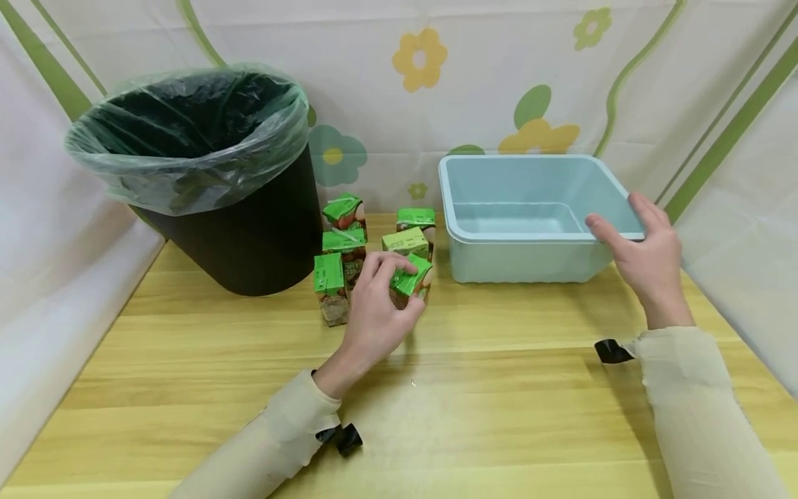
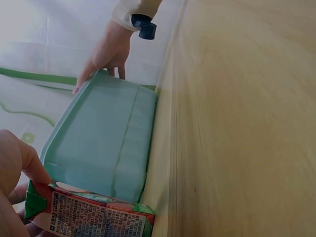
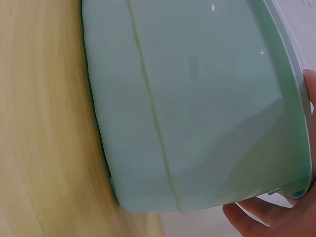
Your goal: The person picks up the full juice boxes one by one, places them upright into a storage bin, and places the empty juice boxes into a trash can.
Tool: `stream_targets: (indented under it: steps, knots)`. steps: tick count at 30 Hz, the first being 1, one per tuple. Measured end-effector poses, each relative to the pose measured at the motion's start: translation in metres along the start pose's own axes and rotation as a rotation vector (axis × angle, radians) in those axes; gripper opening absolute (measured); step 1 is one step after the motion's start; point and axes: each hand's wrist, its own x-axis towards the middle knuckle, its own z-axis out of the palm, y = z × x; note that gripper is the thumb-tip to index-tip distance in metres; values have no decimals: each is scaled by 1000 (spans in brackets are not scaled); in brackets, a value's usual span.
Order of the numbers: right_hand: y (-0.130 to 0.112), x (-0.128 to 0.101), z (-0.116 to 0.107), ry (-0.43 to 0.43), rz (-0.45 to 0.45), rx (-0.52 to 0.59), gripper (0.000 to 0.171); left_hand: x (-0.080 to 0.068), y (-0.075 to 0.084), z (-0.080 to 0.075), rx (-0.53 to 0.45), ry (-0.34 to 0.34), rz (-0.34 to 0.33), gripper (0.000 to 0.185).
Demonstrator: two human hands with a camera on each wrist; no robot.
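Left hand (image 1: pixel 380 305) has its grip on a green-topped juice carton (image 1: pixel 411 276), thumb on one side and fingers on the other, near the printed carton's top end. The carton's tilted, and it's over the back half of the desk (image 1: pixel 486 402), around the middle between the left and right edges. Can't really tell if its bottom is touching the wood.

Five more cartons (image 1: pixel 329 274) are bunched up right there toward the back edge: three in a rough line on the left, two just behind the held one. One of the left ones has a pale straw lying across its top.

Right hand (image 1: pixel 654 256) is gripping the light blue basin (image 1: pixel 524 262) at its front right corner, thumb over the rim and fingers around the outside. Basin sits near the desk's back edge, on the right side, just beside the cartons.

Over by the back left corner there's a black bin (image 1: pixel 249 242) with a see-through green bag (image 1: pixel 206 184) folded over its rim. Flowery curtain (image 1: pixel 374 90) behind it all, and both beige sleeves (image 1: pixel 692 395) have black bits at the cuffs.
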Motion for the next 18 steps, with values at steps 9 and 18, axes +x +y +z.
stream_targets:
  steps: [9,18]
  knots:
    - [3,-1,-3,2,-14,-18,93,-1,0,0,94,3,-36,36]
    - [2,1,0,7,-25,-9,92,0,-1,-4,152,42,22,31]
